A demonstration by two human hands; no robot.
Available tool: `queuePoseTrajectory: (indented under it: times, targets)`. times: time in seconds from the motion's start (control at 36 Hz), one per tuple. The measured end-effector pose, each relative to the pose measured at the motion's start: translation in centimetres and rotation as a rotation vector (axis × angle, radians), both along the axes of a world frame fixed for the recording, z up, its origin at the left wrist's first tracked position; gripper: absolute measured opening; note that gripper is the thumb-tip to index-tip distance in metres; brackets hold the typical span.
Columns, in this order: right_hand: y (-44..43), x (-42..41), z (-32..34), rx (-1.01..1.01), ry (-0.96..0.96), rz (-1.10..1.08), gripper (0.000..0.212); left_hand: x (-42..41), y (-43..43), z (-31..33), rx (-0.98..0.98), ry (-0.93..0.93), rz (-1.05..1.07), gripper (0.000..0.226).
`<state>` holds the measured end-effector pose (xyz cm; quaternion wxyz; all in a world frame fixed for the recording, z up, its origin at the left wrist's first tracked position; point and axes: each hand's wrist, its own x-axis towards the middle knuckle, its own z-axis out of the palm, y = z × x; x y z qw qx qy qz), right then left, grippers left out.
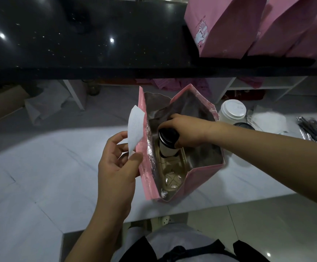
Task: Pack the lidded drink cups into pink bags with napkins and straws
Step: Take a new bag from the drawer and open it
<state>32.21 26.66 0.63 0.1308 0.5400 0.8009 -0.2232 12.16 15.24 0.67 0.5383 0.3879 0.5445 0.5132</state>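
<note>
An open pink bag (201,184) with a silver lining stands on the white counter. My right hand (187,129) reaches into it and grips a white cup with a black lid (166,142), which sits in the far slot of a brown cardboard carrier (172,173) at the bag's bottom. My left hand (116,163) pinches a white napkin (135,127) against the bag's left edge. A white-lidded cup (232,111) and a dark-lidded cup (245,125) stand to the right of the bag.
Finished pink bags (221,25) stand on the black shelf (78,44) at the back right. A pile of white napkins (269,120) and wrapped straws (312,129) lie at the right edge. The white counter (50,176) ends near my body.
</note>
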Motion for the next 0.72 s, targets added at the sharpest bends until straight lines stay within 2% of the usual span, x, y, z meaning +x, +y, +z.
queuePoseTrajectory:
  times: [0.58, 0.72]
  targets:
    - [0.2, -0.3, -2.4, -0.014, 0.020, 0.071, 0.064, 0.6, -0.4, 1.1, 0.019, 0.047, -0.034, 0.040]
    - [0.2, -0.2, -2.2, -0.036, -0.012, 0.081, 0.078, 0.9, -0.2, 1.3, 0.035, 0.110, -0.056, 0.039]
